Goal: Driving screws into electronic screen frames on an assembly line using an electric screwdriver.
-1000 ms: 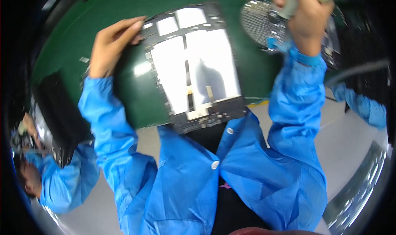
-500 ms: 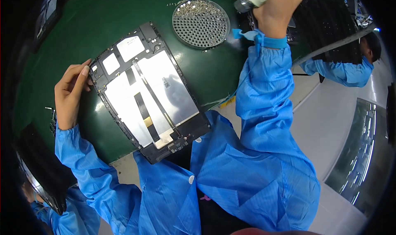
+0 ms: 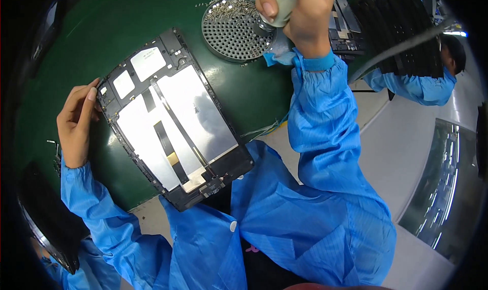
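Observation:
An opened tablet (image 3: 206, 109), with a black frame, silver plates and dark flat cables, lies tilted in front of me, its near end at my lap. My left hand (image 3: 75, 124) is closed on its upper left edge, thumb on top. In my right hand (image 3: 310, 18) is a pale electric screwdriver (image 3: 286, 5) with a metal nose. That nose is over the right side of a round grey screw tray (image 3: 236, 39) full of small holes. Loose screws (image 3: 231, 7) are heaped at the tray's far side. The screwdriver's tip is hidden.
Black panels (image 3: 399, 33) stand in a row at the far right, beside another opened device (image 3: 346, 28). A grey cable (image 3: 401, 51) crosses there. A co-worker's blue sleeve (image 3: 409, 86) shows behind it. Dark panels (image 3: 51, 213) are at the lower left. Stray screws lie by the tray.
My right hand has moved left with the screwdriver, bringing its nose over the screw tray. The tablet and left hand appear slightly farther left and lower; the whole view has shifted a little.

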`<state>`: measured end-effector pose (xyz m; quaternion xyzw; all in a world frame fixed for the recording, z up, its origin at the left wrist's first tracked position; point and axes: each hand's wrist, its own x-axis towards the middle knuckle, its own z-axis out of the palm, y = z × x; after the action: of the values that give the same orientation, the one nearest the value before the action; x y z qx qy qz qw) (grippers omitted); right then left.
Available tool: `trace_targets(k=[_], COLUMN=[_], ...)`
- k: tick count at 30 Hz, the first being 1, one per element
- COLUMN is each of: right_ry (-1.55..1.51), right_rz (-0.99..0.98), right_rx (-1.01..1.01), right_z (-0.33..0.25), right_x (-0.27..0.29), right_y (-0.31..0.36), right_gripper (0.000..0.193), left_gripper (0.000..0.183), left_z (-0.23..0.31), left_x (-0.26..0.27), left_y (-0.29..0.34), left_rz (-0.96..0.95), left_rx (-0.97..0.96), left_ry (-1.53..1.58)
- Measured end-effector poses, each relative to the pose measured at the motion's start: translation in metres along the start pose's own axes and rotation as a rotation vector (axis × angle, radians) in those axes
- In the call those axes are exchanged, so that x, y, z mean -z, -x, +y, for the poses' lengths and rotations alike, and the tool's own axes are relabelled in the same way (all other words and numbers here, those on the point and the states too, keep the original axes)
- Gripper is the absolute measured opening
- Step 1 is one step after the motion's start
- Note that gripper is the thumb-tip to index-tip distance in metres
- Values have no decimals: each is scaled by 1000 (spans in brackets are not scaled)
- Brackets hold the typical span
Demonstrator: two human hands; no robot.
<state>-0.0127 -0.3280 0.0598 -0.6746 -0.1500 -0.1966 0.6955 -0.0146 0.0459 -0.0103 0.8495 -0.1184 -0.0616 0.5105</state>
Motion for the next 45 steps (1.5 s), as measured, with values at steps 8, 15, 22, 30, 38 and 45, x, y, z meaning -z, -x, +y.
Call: trace_targets(k=[8,15,22,30,38,45], right_ry=[-42,-38,-16,-48,-97,-85], right_rz=[-44,-36,-27,19,72,68], right_rx=[-98,-64,-19,3,-55,-60], right_z=[4,8,6,11,14,10], right_x=[-6,4,4,3,1,-5], right_y=[7,9,10,10,11,10], right_gripper=[22,19,19,15,17,19], left_gripper=[26,27,27,27,27,28], left_z=[-4,-14,-11,-12,2,19], left_x=[14,2,3,4,1,1], left_y=[14,1,3,-1,0,4], left_rz=[39,37,45,37,-10,-10], left_rx=[17,13,2,-7,8,144], left_ry=[-93,-145,-165,-145,-17,124])
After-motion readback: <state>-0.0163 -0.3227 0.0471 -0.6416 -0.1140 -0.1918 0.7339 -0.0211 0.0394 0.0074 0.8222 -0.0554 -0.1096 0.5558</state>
